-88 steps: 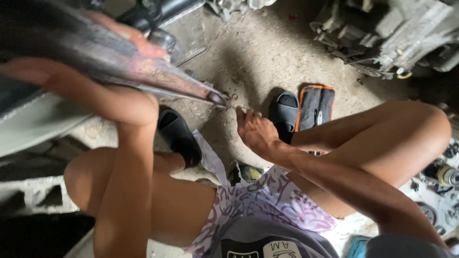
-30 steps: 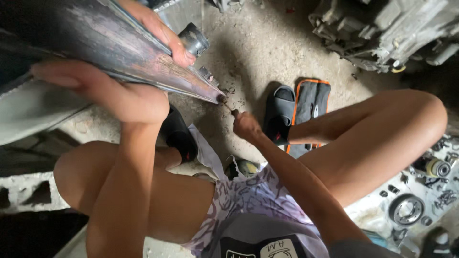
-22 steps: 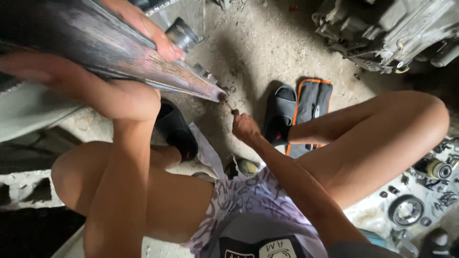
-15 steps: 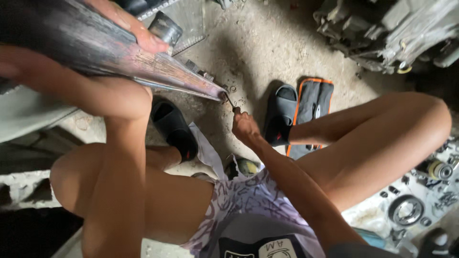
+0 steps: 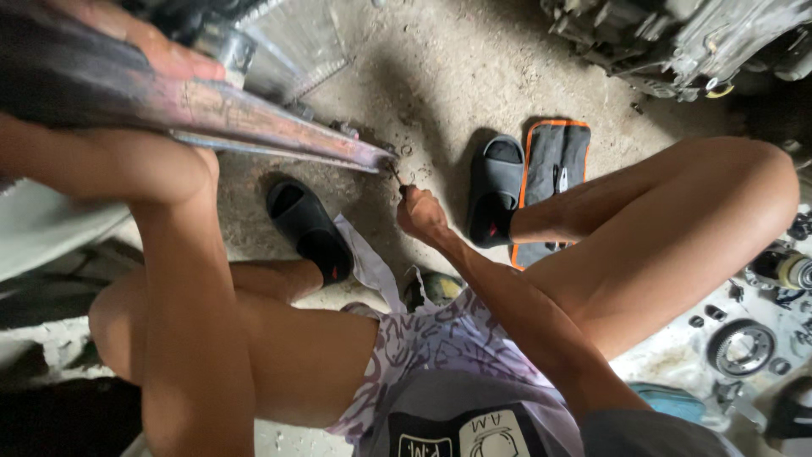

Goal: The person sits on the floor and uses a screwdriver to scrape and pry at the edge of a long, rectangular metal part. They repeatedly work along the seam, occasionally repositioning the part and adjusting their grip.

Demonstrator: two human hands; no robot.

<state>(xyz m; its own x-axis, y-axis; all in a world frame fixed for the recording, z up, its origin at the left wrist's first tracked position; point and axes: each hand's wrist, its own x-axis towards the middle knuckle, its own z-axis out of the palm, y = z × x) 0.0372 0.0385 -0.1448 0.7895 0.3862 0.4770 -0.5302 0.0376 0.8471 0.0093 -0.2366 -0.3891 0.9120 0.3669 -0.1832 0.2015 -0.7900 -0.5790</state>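
My left hand [image 5: 144, 46] grips a long, worn metal panel [image 5: 254, 118] that tapers to a pointed tip near the middle of the view. My right hand [image 5: 420, 213] is closed on a small thin tool [image 5: 396, 175] whose end touches the panel's tip. I sit low over a dusty concrete floor, knees apart, wearing black slide sandals [image 5: 309, 227].
A grey tool pouch with orange trim [image 5: 554, 182] lies on the floor beside my right foot. Engine or gearbox parts [image 5: 677, 38] sit at the top right. A round gear [image 5: 740, 347] and small parts lie at the right edge. A ribbed metal piece [image 5: 279, 42] is behind the panel.
My right hand rose from the floor to the panel's tip with the small tool. The panel has tilted flatter and shifted slightly in my left hand.
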